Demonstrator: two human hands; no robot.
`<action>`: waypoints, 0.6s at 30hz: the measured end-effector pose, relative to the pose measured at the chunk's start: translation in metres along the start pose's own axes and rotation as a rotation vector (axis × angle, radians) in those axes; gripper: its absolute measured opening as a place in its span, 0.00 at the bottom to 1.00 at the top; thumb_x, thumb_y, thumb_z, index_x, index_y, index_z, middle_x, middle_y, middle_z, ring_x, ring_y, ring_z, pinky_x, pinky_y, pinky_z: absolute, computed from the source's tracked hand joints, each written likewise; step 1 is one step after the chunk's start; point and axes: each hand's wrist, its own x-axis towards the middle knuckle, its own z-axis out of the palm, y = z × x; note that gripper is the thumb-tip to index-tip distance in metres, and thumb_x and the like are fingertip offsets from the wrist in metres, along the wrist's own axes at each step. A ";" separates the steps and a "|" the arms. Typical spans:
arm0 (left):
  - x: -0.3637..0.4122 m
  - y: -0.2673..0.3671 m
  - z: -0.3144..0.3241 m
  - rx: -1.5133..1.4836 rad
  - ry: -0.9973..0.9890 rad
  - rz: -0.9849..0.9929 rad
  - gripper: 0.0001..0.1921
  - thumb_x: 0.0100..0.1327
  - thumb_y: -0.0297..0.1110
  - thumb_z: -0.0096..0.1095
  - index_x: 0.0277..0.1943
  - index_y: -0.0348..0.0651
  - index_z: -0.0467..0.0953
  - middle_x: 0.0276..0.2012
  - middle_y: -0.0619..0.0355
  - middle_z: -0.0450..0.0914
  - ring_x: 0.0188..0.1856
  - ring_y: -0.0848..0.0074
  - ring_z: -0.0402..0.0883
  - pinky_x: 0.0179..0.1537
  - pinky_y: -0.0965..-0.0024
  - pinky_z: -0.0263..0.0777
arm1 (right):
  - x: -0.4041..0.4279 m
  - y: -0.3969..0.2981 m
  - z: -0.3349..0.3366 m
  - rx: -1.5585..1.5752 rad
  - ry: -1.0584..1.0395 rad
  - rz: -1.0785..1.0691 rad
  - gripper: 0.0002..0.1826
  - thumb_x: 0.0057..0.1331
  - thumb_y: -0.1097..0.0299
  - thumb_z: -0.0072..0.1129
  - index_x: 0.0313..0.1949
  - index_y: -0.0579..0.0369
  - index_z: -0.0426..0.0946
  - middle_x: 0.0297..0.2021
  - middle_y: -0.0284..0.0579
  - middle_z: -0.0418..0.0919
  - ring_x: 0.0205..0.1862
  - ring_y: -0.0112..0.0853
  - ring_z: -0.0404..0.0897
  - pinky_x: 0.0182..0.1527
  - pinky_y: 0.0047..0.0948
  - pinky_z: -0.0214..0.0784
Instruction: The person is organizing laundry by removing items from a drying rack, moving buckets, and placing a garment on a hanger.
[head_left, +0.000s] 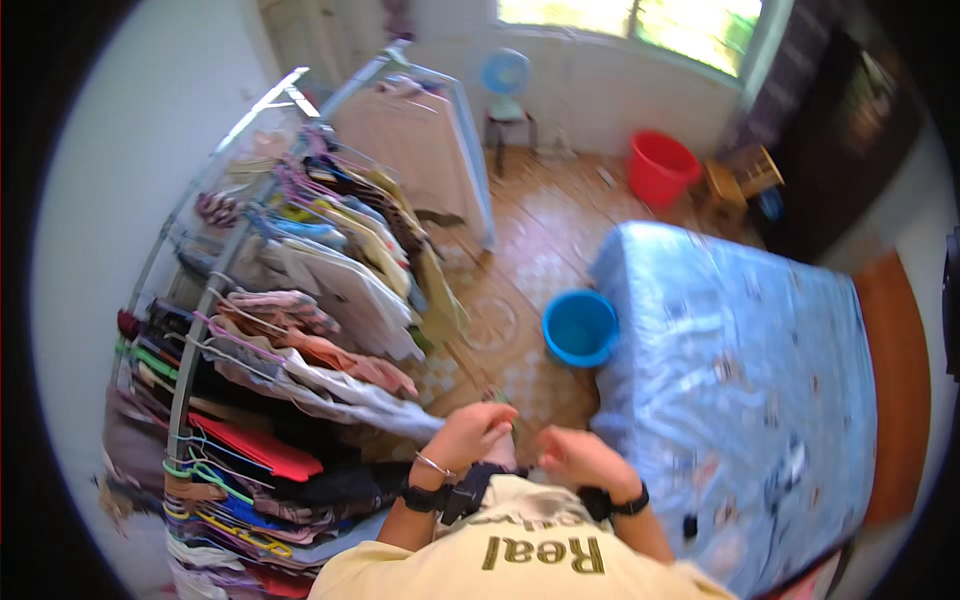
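Note:
Both my hands are raised in front of my pale yellow shirt (450, 570), a short gap between them. My left hand (474, 433) has bent fingers, and nothing shows in it; a bangle (435, 463) and a black band (426, 498) circle that wrist. It is close to the lower end of a light grey hanging garment (390, 421), and I cannot tell whether they touch. My right hand (586, 459) is curled and blurred, with no object visible in it, and wears a black band (634, 504). Blue bedding (735, 390) lies to its right.
A metal clothes rack (196, 341) crowded with hanging garments runs along the left. A blue bucket (581, 330) stands on the tiled floor (540, 225) against the bed. Farther off are a red bucket (661, 169), a wooden stool (724, 187) and a blue fan (505, 73).

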 end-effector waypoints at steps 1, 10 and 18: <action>0.015 -0.009 -0.010 0.030 0.031 0.017 0.11 0.60 0.33 0.56 0.44 0.38 0.76 0.38 0.49 0.79 0.40 0.61 0.78 0.42 0.67 0.71 | 0.019 0.001 -0.010 -0.023 -0.037 0.017 0.14 0.58 0.64 0.57 0.41 0.57 0.70 0.30 0.50 0.77 0.36 0.46 0.77 0.37 0.40 0.68; 0.186 -0.049 -0.117 0.093 0.151 0.060 0.12 0.61 0.37 0.53 0.44 0.41 0.75 0.37 0.53 0.79 0.41 0.64 0.77 0.44 0.65 0.70 | 0.189 0.010 -0.148 -0.095 0.081 -0.116 0.16 0.59 0.66 0.59 0.45 0.55 0.69 0.31 0.45 0.78 0.34 0.37 0.79 0.36 0.31 0.71; 0.286 -0.074 -0.174 0.028 0.199 0.001 0.13 0.62 0.37 0.51 0.45 0.41 0.74 0.39 0.52 0.78 0.42 0.61 0.77 0.44 0.64 0.70 | 0.354 0.019 -0.225 0.012 -0.050 -0.258 0.14 0.58 0.68 0.59 0.43 0.56 0.70 0.29 0.46 0.78 0.33 0.39 0.78 0.35 0.31 0.71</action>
